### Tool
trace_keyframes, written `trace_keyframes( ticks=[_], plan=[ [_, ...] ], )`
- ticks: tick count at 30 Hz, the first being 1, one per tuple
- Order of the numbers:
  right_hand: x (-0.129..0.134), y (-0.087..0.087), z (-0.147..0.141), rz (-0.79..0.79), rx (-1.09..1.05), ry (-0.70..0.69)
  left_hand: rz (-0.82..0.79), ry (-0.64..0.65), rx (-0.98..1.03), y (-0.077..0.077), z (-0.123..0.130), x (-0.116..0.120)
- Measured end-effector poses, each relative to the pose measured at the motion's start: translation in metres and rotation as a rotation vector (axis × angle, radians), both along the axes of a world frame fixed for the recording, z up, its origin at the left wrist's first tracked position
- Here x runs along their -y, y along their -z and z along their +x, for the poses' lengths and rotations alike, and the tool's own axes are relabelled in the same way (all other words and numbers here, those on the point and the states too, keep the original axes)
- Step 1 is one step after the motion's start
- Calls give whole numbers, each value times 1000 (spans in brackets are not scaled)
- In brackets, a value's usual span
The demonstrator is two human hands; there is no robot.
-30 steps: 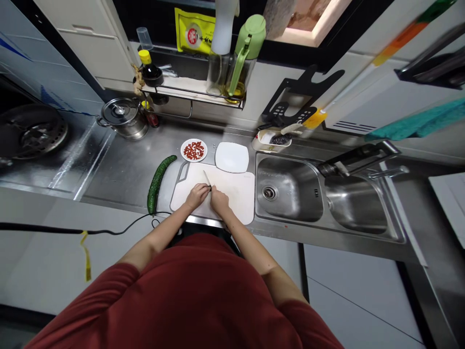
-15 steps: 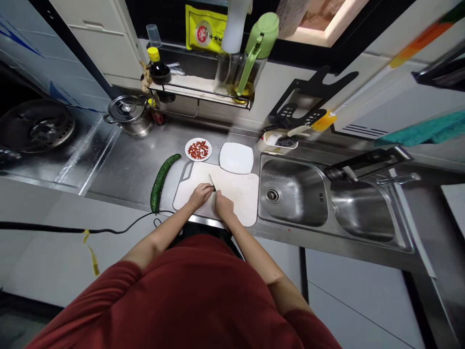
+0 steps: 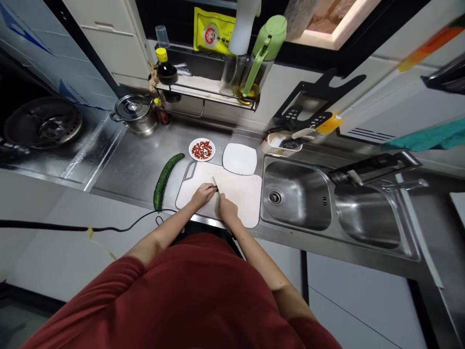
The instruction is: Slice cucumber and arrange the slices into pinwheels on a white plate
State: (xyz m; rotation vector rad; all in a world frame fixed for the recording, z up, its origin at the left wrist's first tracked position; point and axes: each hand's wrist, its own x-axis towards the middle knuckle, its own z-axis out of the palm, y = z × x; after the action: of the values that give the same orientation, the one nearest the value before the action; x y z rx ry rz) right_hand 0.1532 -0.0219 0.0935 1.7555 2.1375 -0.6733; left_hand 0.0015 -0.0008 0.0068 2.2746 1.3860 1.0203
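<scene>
Cutting is under way on a white chopping board (image 3: 240, 201): a kitchen knife (image 3: 215, 182) is gripped by the curled fingers of the right hand (image 3: 228, 209), what the left hand (image 3: 202, 195) holds cannot be told; diced red pieces (image 3: 201, 150) lie on a plate (image 3: 191, 150), and a cucumber (image 3: 163, 180) is left uncut.

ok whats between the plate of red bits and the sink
In the head view, a white square plate sits on the steel counter between the small round plate of chopped red pieces and the sink.

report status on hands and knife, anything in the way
Right hand on kitchen knife, handle hidden, blade on white cutting board. Left hand curled beside blade, anything under it hidden. Cucumber lies beside board, left.
</scene>
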Motion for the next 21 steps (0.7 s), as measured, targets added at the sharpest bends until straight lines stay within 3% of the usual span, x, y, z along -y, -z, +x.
trace_keyframes(
  ticks=[6, 16, 21],
  plan=[
    [9, 4, 5, -12, 17, 3, -2, -2, 12, -2, 1, 0],
    [-21, 2, -16, 54, -24, -22, 18, 7, -15, -4, -1, 1],
    [-10, -1, -9, 31, -18, 2, 15, 9, -4, -4, 0, 1]
  ],
)
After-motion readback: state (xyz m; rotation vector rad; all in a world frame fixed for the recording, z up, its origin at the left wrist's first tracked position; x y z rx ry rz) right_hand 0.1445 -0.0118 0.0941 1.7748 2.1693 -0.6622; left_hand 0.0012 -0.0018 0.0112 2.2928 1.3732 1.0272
